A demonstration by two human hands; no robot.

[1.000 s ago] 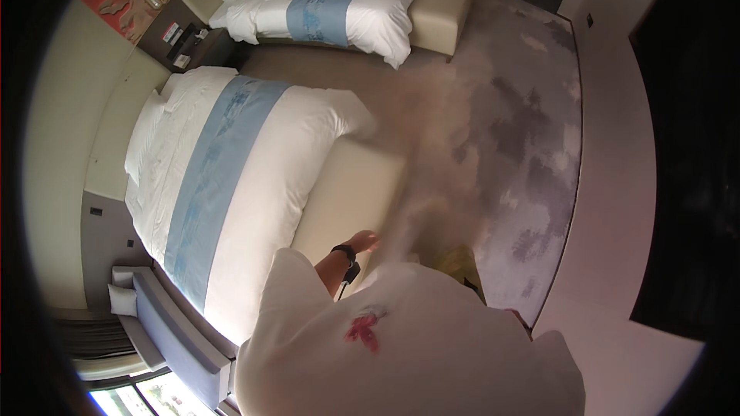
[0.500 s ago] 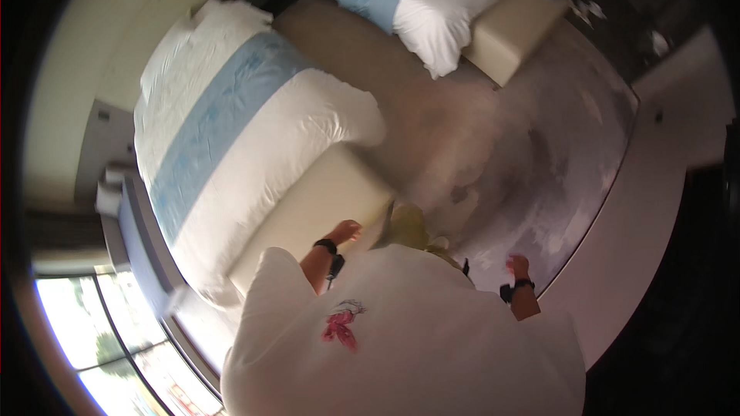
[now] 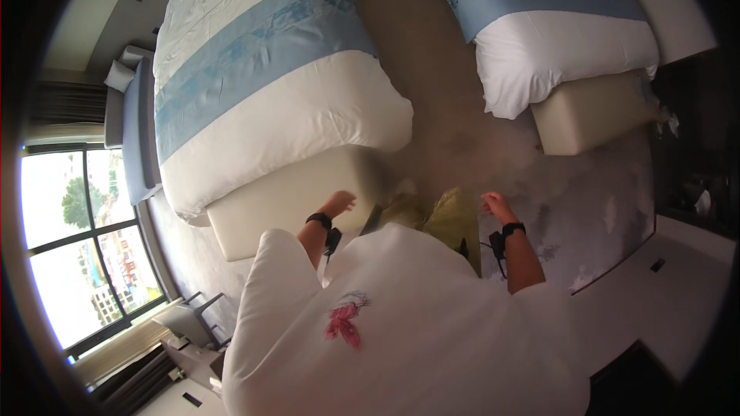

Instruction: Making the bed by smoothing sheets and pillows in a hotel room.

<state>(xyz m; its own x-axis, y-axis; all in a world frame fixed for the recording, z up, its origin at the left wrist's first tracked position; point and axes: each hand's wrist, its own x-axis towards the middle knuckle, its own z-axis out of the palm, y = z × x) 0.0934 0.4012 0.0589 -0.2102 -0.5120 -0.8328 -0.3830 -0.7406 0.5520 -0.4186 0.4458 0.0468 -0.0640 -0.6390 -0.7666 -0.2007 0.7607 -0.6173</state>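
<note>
My left hand (image 3: 338,203) hangs in front of my body with its fingers loosely apart and nothing in it. Closest to it is the cream upholstered end (image 3: 285,192) of the left bed, though I cannot tell whether they touch. Farther right, my right hand (image 3: 496,205) is held over the patterned carpet, its fingers slightly bent, apart and holding nothing. Each wrist wears a black band with a small dark box and cord. The left bed (image 3: 262,108) has white bedding crossed by a blue runner (image 3: 254,62).
A second bed (image 3: 555,50) with a blue runner and cream end block (image 3: 597,112) stands at the far right. Brown-grey carpet (image 3: 439,123) runs between the beds. At left are a blue window bench (image 3: 139,131), a window (image 3: 92,239) and a grey chair (image 3: 189,323).
My view has swung round, so both beds sit more upright and the window and chair show more fully. My right hand has risen and come inward; my left has moved up slightly.
</note>
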